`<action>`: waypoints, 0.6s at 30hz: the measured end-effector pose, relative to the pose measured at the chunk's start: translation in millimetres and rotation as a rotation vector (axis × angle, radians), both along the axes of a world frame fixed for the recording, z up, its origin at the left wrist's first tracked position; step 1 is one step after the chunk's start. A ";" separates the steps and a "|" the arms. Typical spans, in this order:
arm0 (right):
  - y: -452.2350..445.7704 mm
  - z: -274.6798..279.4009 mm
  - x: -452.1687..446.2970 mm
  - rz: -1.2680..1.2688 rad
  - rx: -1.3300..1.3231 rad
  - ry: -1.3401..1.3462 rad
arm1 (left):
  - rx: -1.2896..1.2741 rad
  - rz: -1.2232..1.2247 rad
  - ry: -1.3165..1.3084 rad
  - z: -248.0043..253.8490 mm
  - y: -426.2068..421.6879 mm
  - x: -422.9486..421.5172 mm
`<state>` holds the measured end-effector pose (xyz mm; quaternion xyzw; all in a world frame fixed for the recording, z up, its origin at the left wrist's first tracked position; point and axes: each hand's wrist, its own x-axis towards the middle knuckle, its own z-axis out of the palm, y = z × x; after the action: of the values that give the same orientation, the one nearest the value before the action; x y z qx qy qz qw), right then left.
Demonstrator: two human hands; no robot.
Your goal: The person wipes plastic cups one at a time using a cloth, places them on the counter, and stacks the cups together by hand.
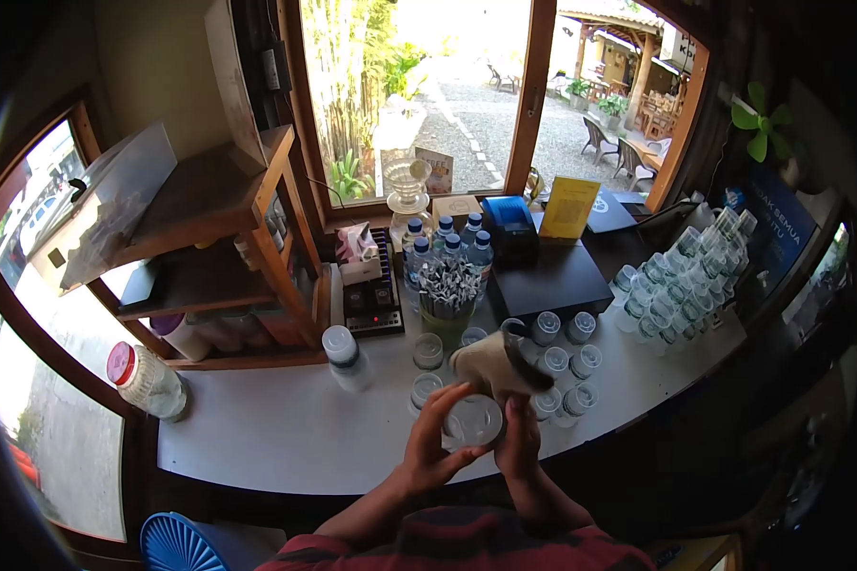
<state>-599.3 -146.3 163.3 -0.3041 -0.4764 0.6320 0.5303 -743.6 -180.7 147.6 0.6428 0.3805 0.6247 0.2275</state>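
Observation:
My left hand [433, 443] is curled around a clear plastic cup [473, 422], its round end facing up toward me. Beside it my right hand [518, 440] grips a beige and dark cloth [490, 364], which bulges above the cup and hides part of the counter. Whether the cloth touches the cup I cannot tell. Several clear plastic cups stand just beyond my hands, among them one cup [428, 351] on the left and another cup [581, 398] on the right.
On the white counter [257, 428] stand a cup stack [340, 344], a red-lidded jar [148, 381], water bottles [481, 249], a container of sachets [448, 290] and a black cash drawer [552, 284]. Many stacked cups [686, 276] fill the right end. A wooden shelf [209, 238] borders the left.

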 end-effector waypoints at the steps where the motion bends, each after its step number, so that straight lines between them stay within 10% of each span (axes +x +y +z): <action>1: 4.2 -26.2 3.9 -0.041 0.303 -0.410 | -0.034 -0.016 0.022 -1.3 -4.4 -3.0; 2: 8.5 -52.2 7.8 -0.169 0.606 -0.791 | -0.027 0.027 -0.060 -4.8 -5.0 -7.6; 9: -3.4 -12.2 -19.7 0.078 0.855 -0.549 | 0.055 0.354 -0.408 16.5 33.1 -15.5; 18: 59.9 23.3 65.3 0.255 -0.024 -0.249 | 0.064 -0.109 -0.239 12.1 35.5 51.9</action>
<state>-534.0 -86.4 186.6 -0.3233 -0.5655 0.6573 0.3791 -691.7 -145.2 159.7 0.5903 0.2949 0.6955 0.2842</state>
